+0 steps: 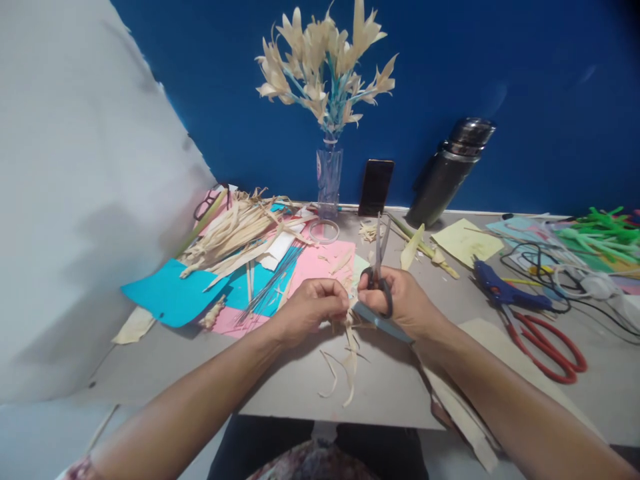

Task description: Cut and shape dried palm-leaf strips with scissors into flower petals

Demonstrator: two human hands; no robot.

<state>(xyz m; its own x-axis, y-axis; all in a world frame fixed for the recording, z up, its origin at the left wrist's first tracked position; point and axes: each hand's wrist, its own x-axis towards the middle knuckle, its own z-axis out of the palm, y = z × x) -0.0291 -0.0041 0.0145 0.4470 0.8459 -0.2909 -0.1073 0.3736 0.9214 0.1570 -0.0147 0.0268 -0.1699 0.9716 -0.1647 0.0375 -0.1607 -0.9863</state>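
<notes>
Black-handled scissors (379, 257) are held in my right hand (407, 300), blades pointing up and away from me. My left hand (316, 305) is closed in a pinch, close to the right fingertips. A small pale piece of dried husk (352, 293) shows at its fingertips; most of it is hidden. Thin husk strips (347, 370) lie on the table just below both hands. A grey-blue strip (383, 323) passes under my right hand.
A clear vase (329, 177) holds husk flowers (320, 60) at the back. Beside it lean a phone (376, 188) and a dark thermos (447, 175). Husks (235, 230) and coloured paper (177, 293) lie left; a blue glue gun (507, 287) and red-handled scissors (555, 347) lie right.
</notes>
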